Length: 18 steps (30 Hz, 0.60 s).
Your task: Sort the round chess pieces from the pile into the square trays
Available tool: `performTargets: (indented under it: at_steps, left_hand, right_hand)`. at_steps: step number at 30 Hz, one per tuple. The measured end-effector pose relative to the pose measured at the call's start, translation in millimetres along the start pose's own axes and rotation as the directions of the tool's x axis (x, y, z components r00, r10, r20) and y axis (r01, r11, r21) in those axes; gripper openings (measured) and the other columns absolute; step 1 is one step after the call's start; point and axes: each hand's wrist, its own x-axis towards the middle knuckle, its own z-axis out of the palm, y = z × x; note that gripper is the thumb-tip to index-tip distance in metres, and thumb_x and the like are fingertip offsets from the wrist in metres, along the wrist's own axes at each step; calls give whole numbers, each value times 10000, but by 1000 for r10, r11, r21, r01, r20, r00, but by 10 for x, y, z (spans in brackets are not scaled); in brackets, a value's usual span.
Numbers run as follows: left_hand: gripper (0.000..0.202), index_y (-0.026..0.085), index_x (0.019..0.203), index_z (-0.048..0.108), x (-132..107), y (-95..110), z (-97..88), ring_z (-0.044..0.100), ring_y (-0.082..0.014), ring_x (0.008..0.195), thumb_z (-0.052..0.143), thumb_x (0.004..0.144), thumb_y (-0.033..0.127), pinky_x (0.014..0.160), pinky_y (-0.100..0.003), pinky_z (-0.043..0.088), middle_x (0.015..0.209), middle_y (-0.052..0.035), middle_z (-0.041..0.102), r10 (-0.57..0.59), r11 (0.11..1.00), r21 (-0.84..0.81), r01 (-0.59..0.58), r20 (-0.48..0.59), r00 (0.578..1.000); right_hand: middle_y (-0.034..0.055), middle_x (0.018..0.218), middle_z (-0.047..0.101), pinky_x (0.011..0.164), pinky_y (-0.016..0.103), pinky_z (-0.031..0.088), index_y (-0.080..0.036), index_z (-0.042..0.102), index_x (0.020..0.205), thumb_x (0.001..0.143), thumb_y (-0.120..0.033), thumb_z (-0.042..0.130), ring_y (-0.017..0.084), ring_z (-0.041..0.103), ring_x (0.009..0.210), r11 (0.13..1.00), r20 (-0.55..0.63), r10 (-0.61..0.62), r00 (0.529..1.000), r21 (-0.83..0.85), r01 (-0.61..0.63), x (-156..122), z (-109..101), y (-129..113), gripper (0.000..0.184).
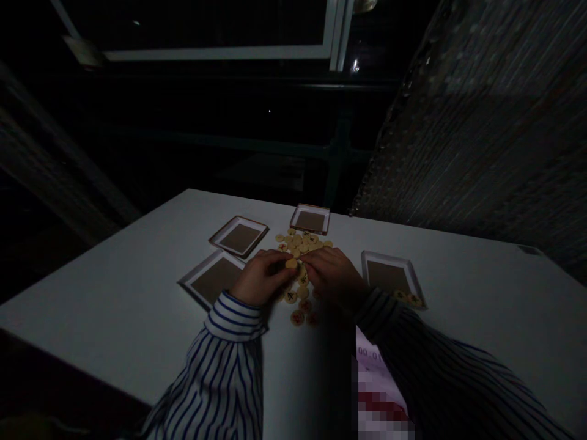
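My left hand (261,276), in a blue-striped cuff, pinches a round wooden Chinese chess piece (291,263) between thumb and fingers. Close beside it is my right hand (334,272), its fingers bent together over the pile; whatever is in them is hidden. Under and beyond both hands spreads a loose heap of Chinese chess pieces (305,240), some showing black or red characters and others plain. Nearer to me, red-marked pieces (298,317) lie on the white table. The right palm and wrist cover part of the heap.
Shallow boxes surround the heap: a back box (293,227), a back-left box (217,239), a near-left box (190,282) and a right box (367,263) with a few pieces at its near corner. A bright, partly pixelated screen (373,360) shows under my right forearm. A strand curtain (477,134) hangs at right.
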Motion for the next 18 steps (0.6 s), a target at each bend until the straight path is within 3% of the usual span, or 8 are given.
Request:
performTargets:
  at_steps: [4,8,12,18]
  left_hand:
    - [377,159,999,640,-11,45,5,579,-210,963,584,734,421,885,-363,444,1008,-76,652,-83,988,-133,85,17,996]
    - [315,166,942,657,-28,134,-4,619,-197,834,567,748,397,727,-318,508,885,-54,683,-173,945,-272,180,49,984]
    - [305,167,920,661,-36,152,-5,623,-175,750,564,751,401,640,-277,507,845,-45,685,-208,921,-317,226,89,974]
    - [317,152,893,662,-27,139,-2,613,-187,796,546,759,414,659,-275,493,871,-56,680,-211,919,-318,233,103,972]
  right_hand:
    - [78,918,652,762,324,382,-151,605,1009,851,-213,448,181,544,855,1000,-21,-8,1000,13,8,3,-4,-11,231]
    - [77,941,653,774,326,399,-156,597,1034,861,-243,449,181,552,879,999,-2,-1,1000,48,1,2,0,-6,244]
    - [66,953,657,800,323,417,-171,603,1033,860,-260,464,175,566,891,992,-31,16,999,129,-12,3,23,11,239]
    - [58,924,677,786,298,451,-180,639,979,839,-244,500,164,602,858,967,-35,95,995,241,-84,23,42,10,207]
